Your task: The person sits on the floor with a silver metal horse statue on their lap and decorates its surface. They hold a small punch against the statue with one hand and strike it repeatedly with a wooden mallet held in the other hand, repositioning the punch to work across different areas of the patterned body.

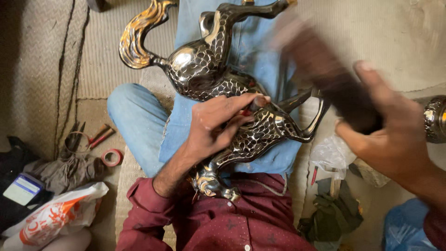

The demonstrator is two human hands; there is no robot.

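Note:
A shiny metal horse figure (pixel 204 69) with a scale pattern and a golden tail lies across my lap on blue jeans. My left hand (pixel 218 123) rests on its body and pinches a small dark tool with a red part against the metal. Raised to the right of the horse, my right hand (pixel 390 135) is shut on a dark wooden block or mallet (pixel 334 79), which is blurred by motion. The horse's head lies near my maroon shirt.
Pliers and red-handled tools (pixel 88 137), a roll of red tape (pixel 112 157) and a white and orange plastic bag (pixel 55 216) lie on the mat at left. At right sit a clear plastic bag (pixel 331 153), dark cloth (pixel 332 216) and another metal piece (pixel 436 118).

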